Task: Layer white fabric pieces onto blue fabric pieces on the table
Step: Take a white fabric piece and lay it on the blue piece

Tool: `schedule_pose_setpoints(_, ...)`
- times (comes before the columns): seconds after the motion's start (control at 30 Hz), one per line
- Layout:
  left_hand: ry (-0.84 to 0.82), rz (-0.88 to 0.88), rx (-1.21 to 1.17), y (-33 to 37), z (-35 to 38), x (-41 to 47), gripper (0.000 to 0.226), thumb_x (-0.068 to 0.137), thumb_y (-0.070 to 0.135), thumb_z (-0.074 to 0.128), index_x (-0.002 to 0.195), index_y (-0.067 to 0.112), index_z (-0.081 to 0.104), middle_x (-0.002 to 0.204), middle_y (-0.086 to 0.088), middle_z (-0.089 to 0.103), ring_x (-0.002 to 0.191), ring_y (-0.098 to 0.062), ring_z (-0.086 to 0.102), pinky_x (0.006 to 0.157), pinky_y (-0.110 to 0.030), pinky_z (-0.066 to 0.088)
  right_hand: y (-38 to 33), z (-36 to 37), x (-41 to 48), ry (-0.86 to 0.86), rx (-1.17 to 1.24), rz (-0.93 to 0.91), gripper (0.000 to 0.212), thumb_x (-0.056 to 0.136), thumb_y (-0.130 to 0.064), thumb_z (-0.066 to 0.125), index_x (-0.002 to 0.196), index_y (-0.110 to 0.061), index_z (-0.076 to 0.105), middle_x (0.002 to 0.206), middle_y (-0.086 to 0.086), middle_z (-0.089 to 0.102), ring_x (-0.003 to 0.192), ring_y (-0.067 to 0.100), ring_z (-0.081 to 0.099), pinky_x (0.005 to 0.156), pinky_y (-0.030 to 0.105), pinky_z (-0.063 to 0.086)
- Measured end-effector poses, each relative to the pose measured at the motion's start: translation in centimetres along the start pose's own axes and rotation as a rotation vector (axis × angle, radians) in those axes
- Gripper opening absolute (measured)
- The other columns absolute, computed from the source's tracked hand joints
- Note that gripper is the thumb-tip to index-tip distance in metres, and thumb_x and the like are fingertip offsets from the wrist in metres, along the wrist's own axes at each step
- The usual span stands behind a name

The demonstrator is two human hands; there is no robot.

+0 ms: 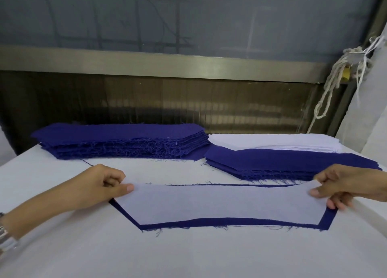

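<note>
Table point(188, 254), white-topped, stands below a grey window point(188, 16). Left hand point(104, 185) and right hand point(347, 187) pinch the white piece point(240, 202) by its 2 ends, over a blue piece point(209, 223).

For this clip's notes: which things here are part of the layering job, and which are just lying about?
In the job: white piece, pinched at its ends by the left hand and right hand; blue piece under it; left blue stack; right blue stack; white stack behind it; table.
Lying about: knotted rope; yellow padlock, both at the far right.
</note>
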State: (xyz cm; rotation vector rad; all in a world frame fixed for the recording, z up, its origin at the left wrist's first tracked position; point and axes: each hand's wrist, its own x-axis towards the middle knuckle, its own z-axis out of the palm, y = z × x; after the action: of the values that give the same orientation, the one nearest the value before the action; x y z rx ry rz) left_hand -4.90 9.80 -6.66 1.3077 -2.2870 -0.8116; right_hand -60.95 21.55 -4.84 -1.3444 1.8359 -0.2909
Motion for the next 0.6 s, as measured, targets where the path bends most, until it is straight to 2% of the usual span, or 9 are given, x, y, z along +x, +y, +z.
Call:
schedule_pose_setpoints(0.2,0.050,0.026,0.081,0.1,0.2,-0.2,0.037,0.074,0.056,0.065,0.068,0.019,0.060,0.053,0.006,0.055,0.050,-0.004,0.041,0.052,-0.013,0.036,0.1,0.0,0.3,-0.008,-0.010,-0.005,0.091,0.065,-0.049,0.092,0.115,0.016,0.054,0.085,0.028,0.071,0.053,0.015,0.062,0.044,0.018,0.041)
schedule_pose_setpoints(0.33,0.083,0.021,0.125,-0.1,0.3,-0.2,0.036,0.071,0.058,0.067,0.070,0.022,0.063,0.054,0.007,0.059,0.050,-0.003,0.043,0.054,-0.017,0.039,0.0,0.0,0.2,-0.015,-0.007,-0.009,0.089,0.064,-0.047,0.092,0.108,0.018,0.050,0.082,0.027,0.071,0.052,0.015,0.060,0.042,0.018,0.039)
schedule_pose_setpoints(0.47,0.130,0.029,0.191,-0.4,0.5,-0.1,0.035,0.074,0.055,0.070,0.069,0.021,0.062,0.053,0.009,0.059,0.048,-0.004,0.044,0.052,-0.014,0.040,-0.2,-0.1,-0.1,-0.019,-0.027,-0.003,0.083,0.063,-0.047,0.093,0.102,0.015,0.053,0.080,0.025,0.071,0.051,0.016,0.059,0.042,0.019,0.038)
schedule_pose_setpoints(0.53,0.156,0.032,0.220,-0.6,0.5,0.0,0.037,0.071,0.058,0.069,0.066,0.022,0.061,0.051,0.009,0.059,0.047,-0.004,0.044,0.051,-0.014,0.039,-0.3,-0.1,-0.4,-0.011,-0.039,-0.002,0.076,0.064,-0.046,0.092,0.095,0.013,0.055,0.079,0.025,0.071,0.050,0.015,0.058,0.041,0.019,0.036)
schedule_pose_setpoints(0.6,0.166,0.034,0.215,-1.1,0.4,0.1,0.040,0.066,0.064,0.068,0.064,0.024,0.061,0.051,0.009,0.059,0.045,-0.004,0.044,0.053,-0.018,0.042,-0.4,-0.1,-0.8,0.000,-0.027,0.008,0.056,0.068,-0.041,0.091,0.082,0.001,0.058,0.074,0.024,0.069,0.047,0.013,0.053,0.039,0.018,0.032)
